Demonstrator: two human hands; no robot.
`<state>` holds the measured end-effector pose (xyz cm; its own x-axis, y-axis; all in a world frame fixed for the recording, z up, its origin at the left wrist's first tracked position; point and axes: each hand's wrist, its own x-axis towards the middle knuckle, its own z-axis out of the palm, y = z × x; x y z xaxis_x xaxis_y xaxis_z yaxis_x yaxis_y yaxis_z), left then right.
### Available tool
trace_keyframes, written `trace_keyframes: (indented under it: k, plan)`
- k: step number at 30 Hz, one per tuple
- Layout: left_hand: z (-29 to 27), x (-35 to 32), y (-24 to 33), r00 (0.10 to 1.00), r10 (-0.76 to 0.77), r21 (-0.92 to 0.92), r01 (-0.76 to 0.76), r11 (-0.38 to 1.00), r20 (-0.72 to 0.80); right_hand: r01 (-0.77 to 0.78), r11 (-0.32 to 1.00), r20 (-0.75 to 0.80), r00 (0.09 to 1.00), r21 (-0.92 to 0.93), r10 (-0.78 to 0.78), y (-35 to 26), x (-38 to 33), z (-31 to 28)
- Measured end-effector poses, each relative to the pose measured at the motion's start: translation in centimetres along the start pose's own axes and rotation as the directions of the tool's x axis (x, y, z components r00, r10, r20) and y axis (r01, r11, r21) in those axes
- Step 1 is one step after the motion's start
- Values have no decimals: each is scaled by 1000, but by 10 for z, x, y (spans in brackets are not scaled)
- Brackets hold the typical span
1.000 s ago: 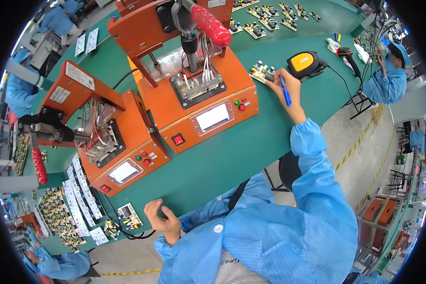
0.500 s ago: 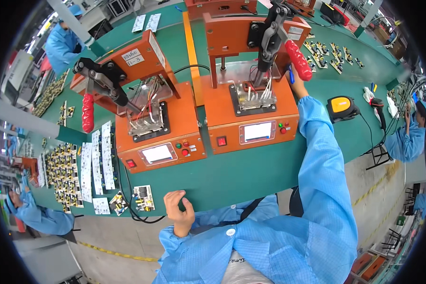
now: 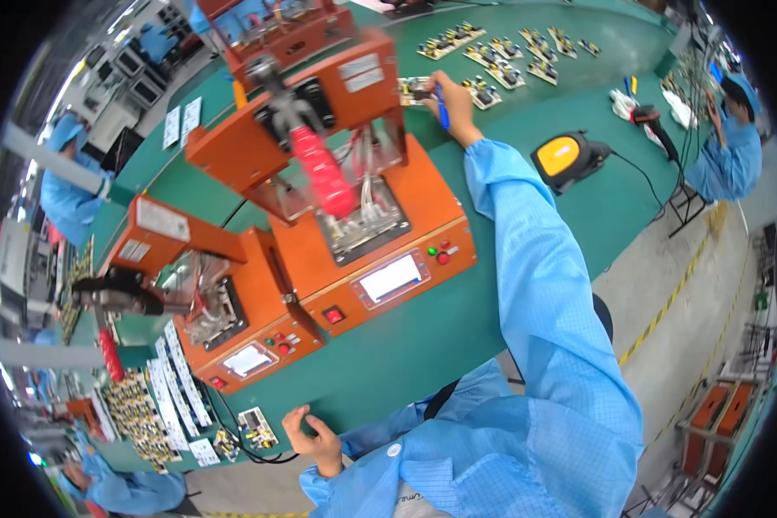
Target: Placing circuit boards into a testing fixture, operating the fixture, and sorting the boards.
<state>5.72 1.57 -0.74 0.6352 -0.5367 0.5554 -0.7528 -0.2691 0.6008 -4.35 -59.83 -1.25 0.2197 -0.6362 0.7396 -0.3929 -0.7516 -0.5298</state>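
Head view: right hand [image 3: 447, 97] stretched far across the green table [image 3: 457, 319], fingers closed around a blue pen [image 3: 441, 105] that points down toward a small circuit board [image 3: 414, 90] lying just left of the hand, behind the big orange press. Whether the pen tip touches the board cannot be told (motion blur there). Right sleeve [image 3: 535, 250] in light blue runs from the lower edge up past the press. Left hand [image 3: 312, 439] rests at the near table edge, fingers curled loosely inward, holding nothing that shows; a small board [image 3: 257, 426] lies just to its left, with a black cable [image 3: 233, 427] looping beside it. Two orange test presses stand side by side: the large press [image 3: 380, 224] in the middle with a red lever handle [image 3: 324, 173] tilted over its fixture, screen and buttons on the front; the smaller press [image 3: 233, 319] to its left, its own red handle [image 3: 110, 354] hanging low. Rows of boards [image 3: 509, 60] lie on the far table, right of the pen hand. Yellow-topped scanner cradle [image 3: 565, 158] sits right of the sleeve, a handheld scanner [image 3: 652, 121] further off. More boards and white label strips [image 3: 168, 393] sit at the left table edge. Other people in blue coats work at left [image 3: 69, 186] and far right [image 3: 734, 142].
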Motion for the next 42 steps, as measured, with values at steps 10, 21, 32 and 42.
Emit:
trace_keyframes:
  k: [10, 21, 32, 42]
  plan:
    - [5, 1, 5, 996, -94, 92, 94, 991, 3, -14, 998, -16, 1000, 55, 15, 3, 8, -3]
    - [-4, 0, 10, 994, -109, 117, 108, 987, 0, 8, 994, -8, 1000, 110, -7, -1, 11, 38]
    - [-91, 142, -12, 992, -88, 25, 91, 996, -92, 48, 981, 207, 974, 190, -88, -47, 48, 93]
    - [-36, 376, -274, 824, -495, 439, 349, 828, 276, -535, 640, 172, 824, 551, 540, -94, -33, -165]
